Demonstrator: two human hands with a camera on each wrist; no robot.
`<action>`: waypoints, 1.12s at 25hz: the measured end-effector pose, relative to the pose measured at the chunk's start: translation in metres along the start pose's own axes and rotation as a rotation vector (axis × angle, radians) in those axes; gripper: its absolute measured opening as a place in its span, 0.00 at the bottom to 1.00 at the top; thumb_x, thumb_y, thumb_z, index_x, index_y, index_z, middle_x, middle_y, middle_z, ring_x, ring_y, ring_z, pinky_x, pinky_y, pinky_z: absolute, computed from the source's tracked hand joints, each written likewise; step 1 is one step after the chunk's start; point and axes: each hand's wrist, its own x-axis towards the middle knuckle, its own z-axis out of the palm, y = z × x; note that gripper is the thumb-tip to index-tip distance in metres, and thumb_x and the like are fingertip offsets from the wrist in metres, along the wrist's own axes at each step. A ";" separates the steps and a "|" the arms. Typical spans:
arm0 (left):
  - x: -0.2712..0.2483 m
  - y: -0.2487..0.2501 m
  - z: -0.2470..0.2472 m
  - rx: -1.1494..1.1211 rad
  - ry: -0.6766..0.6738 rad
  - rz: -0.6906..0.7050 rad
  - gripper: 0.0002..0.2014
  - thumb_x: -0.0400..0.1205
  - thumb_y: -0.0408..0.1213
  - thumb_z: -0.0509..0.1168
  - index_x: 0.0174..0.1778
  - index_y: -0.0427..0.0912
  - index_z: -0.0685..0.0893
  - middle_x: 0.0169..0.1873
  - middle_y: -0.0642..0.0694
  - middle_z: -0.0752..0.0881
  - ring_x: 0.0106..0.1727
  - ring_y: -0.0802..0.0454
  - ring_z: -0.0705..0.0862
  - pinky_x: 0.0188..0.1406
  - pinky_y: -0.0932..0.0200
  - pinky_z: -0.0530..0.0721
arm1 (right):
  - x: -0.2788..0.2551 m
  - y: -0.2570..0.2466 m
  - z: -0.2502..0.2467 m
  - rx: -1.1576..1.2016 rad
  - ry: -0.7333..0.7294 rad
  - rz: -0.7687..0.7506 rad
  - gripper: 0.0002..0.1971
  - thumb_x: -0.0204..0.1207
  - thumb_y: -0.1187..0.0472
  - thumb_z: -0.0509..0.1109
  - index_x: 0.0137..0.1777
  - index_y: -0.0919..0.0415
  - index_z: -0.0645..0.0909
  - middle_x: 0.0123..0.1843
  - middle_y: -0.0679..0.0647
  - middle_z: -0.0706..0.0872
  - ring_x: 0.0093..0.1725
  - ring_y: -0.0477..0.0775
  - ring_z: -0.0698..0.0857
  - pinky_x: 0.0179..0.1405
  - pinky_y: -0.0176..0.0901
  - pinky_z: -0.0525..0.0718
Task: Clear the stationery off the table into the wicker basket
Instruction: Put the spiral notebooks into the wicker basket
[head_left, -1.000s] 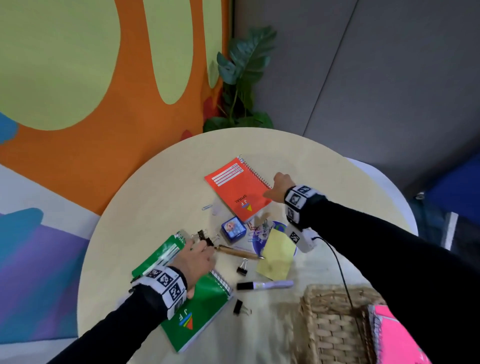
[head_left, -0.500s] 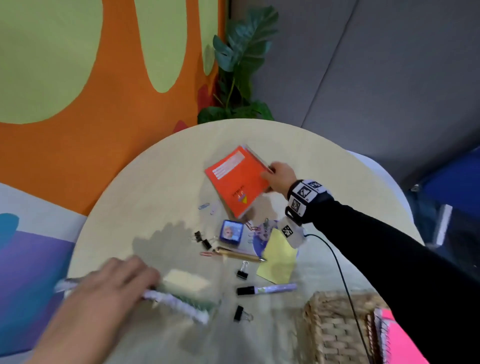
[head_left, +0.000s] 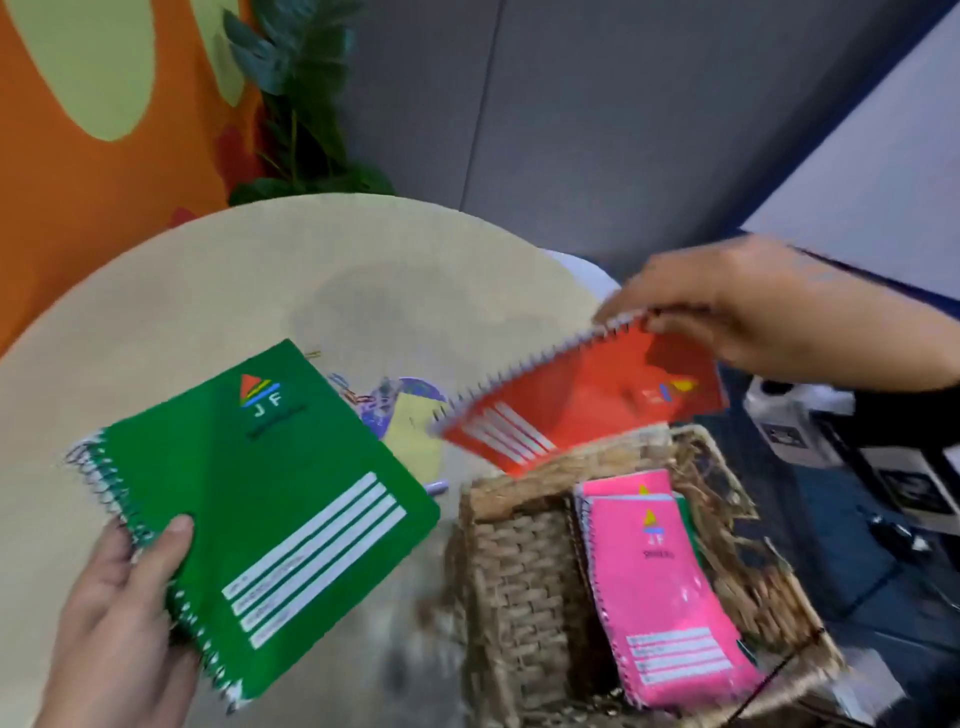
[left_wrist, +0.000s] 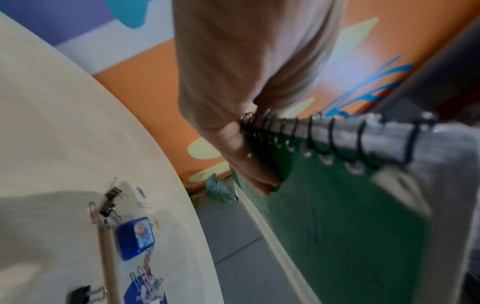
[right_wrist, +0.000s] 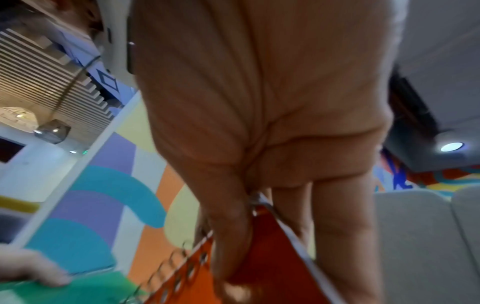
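My left hand (head_left: 122, 603) grips a green spiral notebook (head_left: 260, 514) by its wire spine, raised over the near left of the round table (head_left: 182, 301); the left wrist view shows the thumb (left_wrist: 249, 164) pressed on the green cover (left_wrist: 337, 226). My right hand (head_left: 727, 312) pinches a red spiral notebook (head_left: 582, 405) at its spine and holds it tilted above the far rim of the wicker basket (head_left: 519, 571); the right wrist view shows my fingers (right_wrist: 233, 236) on the red cover (right_wrist: 272, 257). Pink notebooks (head_left: 654, 582) lie inside the basket.
On the table lie a yellow sticky pad (head_left: 410, 436), a blue disc with paper clips (head_left: 374, 405), a marker tip (head_left: 436, 487), a blue sharpener (left_wrist: 135, 238), a pencil (left_wrist: 107, 257) and black binder clips (left_wrist: 111, 201). A plant (head_left: 296, 98) stands behind the table.
Both notebooks have been lifted off the table. My right hand carried the red one right, over the basket; my left hand brought the green one up and toward the basket. The camera has turned right.
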 end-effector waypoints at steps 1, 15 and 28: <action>-0.009 0.005 0.019 0.046 -0.127 -0.030 0.12 0.85 0.32 0.56 0.59 0.48 0.80 0.44 0.55 0.93 0.41 0.57 0.92 0.36 0.50 0.91 | -0.015 -0.004 -0.001 -0.035 -0.149 0.008 0.18 0.71 0.65 0.70 0.57 0.43 0.84 0.54 0.41 0.88 0.50 0.48 0.88 0.46 0.39 0.82; -0.079 -0.002 0.093 0.172 -0.361 -0.043 0.15 0.85 0.30 0.56 0.58 0.54 0.80 0.53 0.47 0.92 0.49 0.49 0.92 0.48 0.56 0.90 | -0.047 0.027 0.190 -0.180 -0.716 0.115 0.30 0.76 0.63 0.68 0.77 0.52 0.66 0.75 0.53 0.73 0.72 0.58 0.75 0.70 0.57 0.77; -0.103 -0.058 0.187 0.538 -0.783 -0.009 0.16 0.81 0.46 0.60 0.65 0.59 0.73 0.63 0.58 0.85 0.64 0.58 0.83 0.70 0.45 0.78 | -0.161 0.012 0.170 1.847 0.203 0.775 0.18 0.74 0.64 0.61 0.63 0.62 0.81 0.64 0.67 0.85 0.51 0.58 0.91 0.46 0.48 0.92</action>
